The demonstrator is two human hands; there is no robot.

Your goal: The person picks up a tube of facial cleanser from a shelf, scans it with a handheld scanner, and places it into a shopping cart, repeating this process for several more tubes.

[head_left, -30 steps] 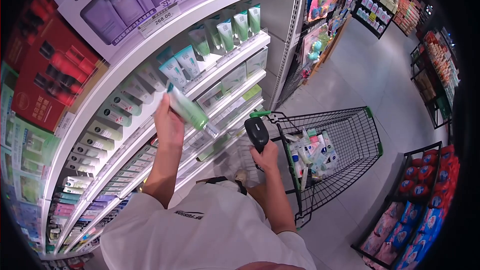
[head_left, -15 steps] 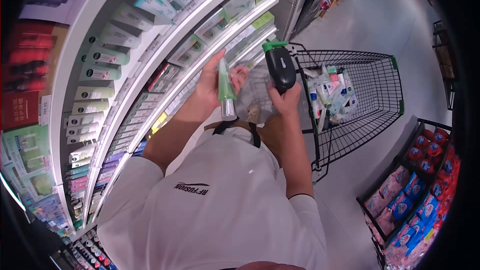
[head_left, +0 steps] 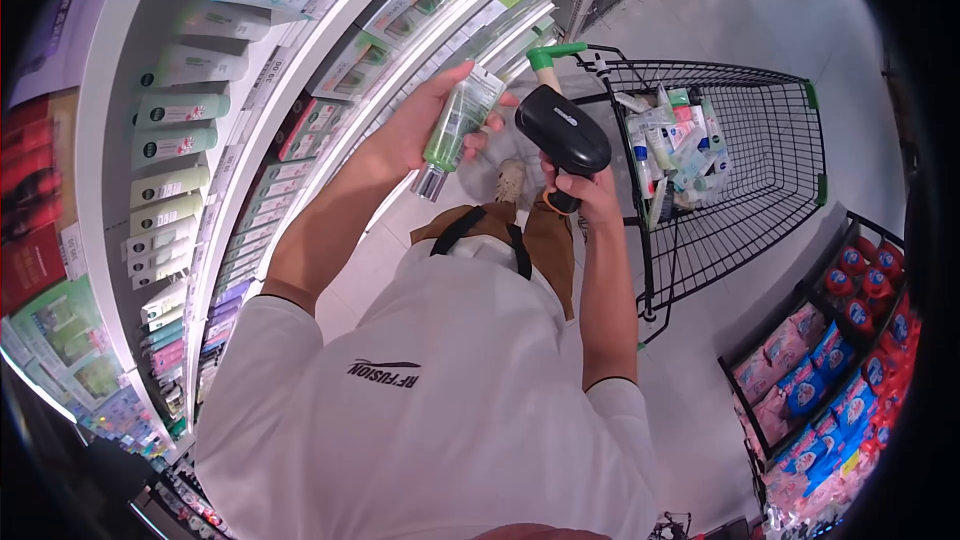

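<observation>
Green cosmetic tube (head_left: 462,120) with silver cap is in the left hand (head_left: 408,132), held up in front of the torso, out from the shelving. Left hand grips it from the side and behind, fingertips showing past the far edge; front stays uncovered, so the hold looks chosen to leave the printed face readable. Cap end tilts down toward the body. Print too small to read.

Right hand (head_left: 590,195) is wrapped round the handle of a black barcode scanner (head_left: 565,130), its head just beside the tube, not touching; likely held by the handle to keep the head unobstructed. Trigger finger: cannot tell if pressed.

Just past the scanner: green cart handle (head_left: 558,52), partly hidden behind it. Wire shopping cart (head_left: 760,185) stands at the person's right, probably parked within easy reach; mixed tubes and bottles (head_left: 690,152) heap at its handle end.

Left: white shelves with pale green tubes (head_left: 180,110) in rows, presumably grouped to match the price labels (head_left: 272,72). Far right: floor rack with blue packs (head_left: 803,390).
</observation>
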